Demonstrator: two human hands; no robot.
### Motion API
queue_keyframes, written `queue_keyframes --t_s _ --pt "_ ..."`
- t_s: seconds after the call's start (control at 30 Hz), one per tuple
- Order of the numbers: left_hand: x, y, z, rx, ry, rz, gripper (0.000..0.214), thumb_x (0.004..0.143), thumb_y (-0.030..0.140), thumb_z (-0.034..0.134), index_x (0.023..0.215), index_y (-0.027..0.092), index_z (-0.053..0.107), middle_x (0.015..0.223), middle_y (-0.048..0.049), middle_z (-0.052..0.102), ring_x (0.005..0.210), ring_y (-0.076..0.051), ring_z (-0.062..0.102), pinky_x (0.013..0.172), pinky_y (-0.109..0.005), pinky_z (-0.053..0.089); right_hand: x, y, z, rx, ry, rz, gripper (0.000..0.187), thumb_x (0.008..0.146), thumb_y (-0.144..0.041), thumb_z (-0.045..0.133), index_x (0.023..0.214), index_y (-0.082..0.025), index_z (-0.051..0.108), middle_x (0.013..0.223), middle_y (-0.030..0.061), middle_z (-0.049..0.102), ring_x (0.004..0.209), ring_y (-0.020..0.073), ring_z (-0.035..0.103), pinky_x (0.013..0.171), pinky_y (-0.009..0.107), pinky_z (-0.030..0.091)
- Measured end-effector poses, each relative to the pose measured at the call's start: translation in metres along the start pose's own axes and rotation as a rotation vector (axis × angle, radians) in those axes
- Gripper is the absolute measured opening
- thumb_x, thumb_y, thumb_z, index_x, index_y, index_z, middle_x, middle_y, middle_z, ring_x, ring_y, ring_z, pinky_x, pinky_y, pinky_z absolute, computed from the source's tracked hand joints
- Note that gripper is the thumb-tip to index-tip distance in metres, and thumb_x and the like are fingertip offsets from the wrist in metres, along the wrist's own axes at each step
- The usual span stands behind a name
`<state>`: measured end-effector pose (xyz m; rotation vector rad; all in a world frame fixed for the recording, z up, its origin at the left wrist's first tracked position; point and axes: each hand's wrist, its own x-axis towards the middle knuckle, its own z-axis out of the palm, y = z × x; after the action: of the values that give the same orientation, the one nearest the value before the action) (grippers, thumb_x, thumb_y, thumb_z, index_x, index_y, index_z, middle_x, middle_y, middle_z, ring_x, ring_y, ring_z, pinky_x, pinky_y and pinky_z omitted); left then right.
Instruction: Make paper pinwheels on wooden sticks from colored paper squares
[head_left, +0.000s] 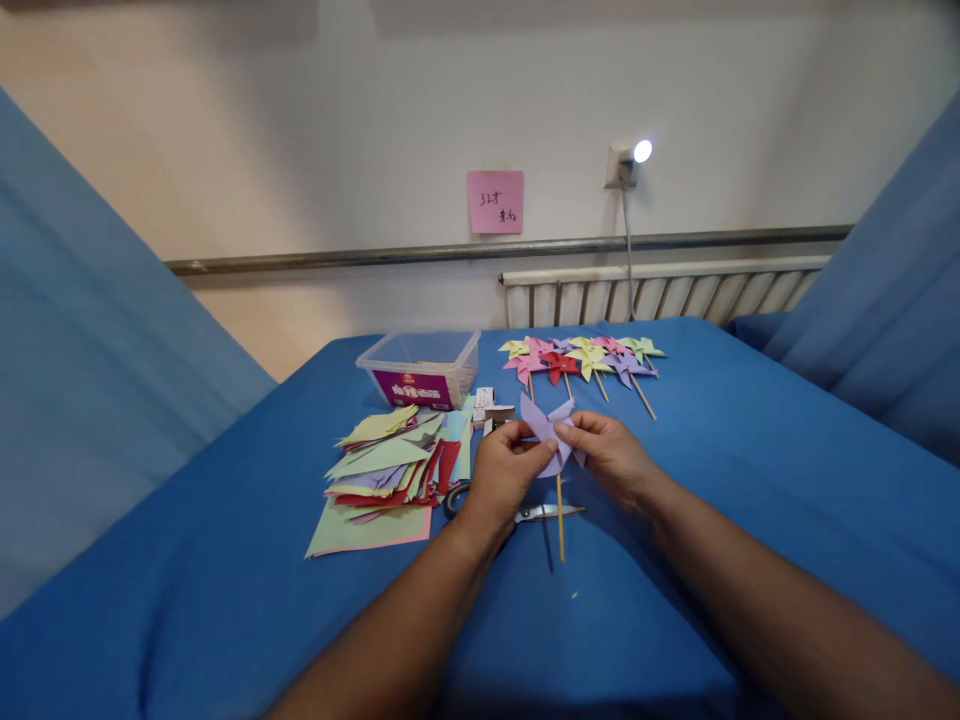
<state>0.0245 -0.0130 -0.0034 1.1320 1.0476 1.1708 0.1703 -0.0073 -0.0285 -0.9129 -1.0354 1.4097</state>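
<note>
Above the middle of the table [750,450], the left hand [499,470] and right hand [611,460] both pinch the lilac pinwheel [535,417], thumbs and fingers closed on its paper, its stick [560,530] crossing before the scissors [529,514]. Other pinwheels [561,366] lie near the far edge; paper sheets [397,462] and a tub [412,387] sit toward the left edge.

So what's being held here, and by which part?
The left hand and right hand pinch a lilac pinwheel by its paper blades, near the centre; its stick extends below.
</note>
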Motion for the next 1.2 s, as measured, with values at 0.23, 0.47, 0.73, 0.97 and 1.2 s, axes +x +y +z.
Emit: queue_keyframes --t_s 0.23,0.47,0.73,0.97,1.2 --pt "-0.002 0.003 0.000 0.145 0.011 0.091 0.022 0.059 0.026 0.079 0.075 0.014 0.070 0.064 -0.0002 0.063 0.059 -0.012 0.052 0.057 -0.024 0.040 0.000 -0.003 0.000 0.065 -0.015 -0.004 0.029 0.065 -0.041 0.081 0.072 -0.019 0.063 0.067 -0.0013 0.064 0.060 0.0129 0.056 0.064 0.029 0.045" --pt "-0.005 0.007 0.001 0.006 -0.016 0.077 0.025 0.064 0.029 0.076 0.084 0.016 0.073 0.079 -0.0038 0.068 0.068 -0.013 0.057 0.067 -0.026 0.045 0.003 -0.009 -0.012 0.391 -0.106 0.143 0.015 0.075 -0.033 0.072 0.079 -0.021 0.063 0.069 -0.0007 0.058 0.058 0.0127 0.050 0.061 0.030 0.046" --pt "-0.001 0.005 -0.003 -0.054 -0.032 0.028 0.027 0.065 0.034 0.078 0.083 0.015 0.070 0.074 -0.0037 0.066 0.065 -0.013 0.059 0.064 -0.025 0.045 -0.003 -0.010 -0.014 0.411 -0.257 0.129 0.016 0.073 -0.032 0.074 0.075 -0.020 0.063 0.064 -0.0025 0.054 0.056 0.0112 0.047 0.061 0.028 0.044" --pt "0.006 0.008 -0.012 -0.187 -0.096 -0.147 0.034 0.064 0.043 0.080 0.076 0.015 0.065 0.068 -0.0004 0.062 0.058 -0.010 0.055 0.059 -0.023 0.045 -0.002 0.001 -0.008 0.052 -0.223 0.033 0.026 0.069 -0.032 0.080 0.089 -0.018 0.071 0.084 0.0036 0.070 0.073 0.0159 0.061 0.074 0.031 0.046" --pt "0.009 0.016 -0.017 -0.149 -0.172 -0.215 0.036 0.056 0.036 0.087 0.074 0.013 0.066 0.066 0.0009 0.060 0.054 -0.007 0.052 0.055 -0.020 0.042 0.002 0.005 -0.012 -0.027 -0.232 0.003 0.024 0.070 -0.032 0.080 0.088 -0.018 0.071 0.081 0.0023 0.070 0.069 0.0139 0.061 0.070 0.030 0.047"
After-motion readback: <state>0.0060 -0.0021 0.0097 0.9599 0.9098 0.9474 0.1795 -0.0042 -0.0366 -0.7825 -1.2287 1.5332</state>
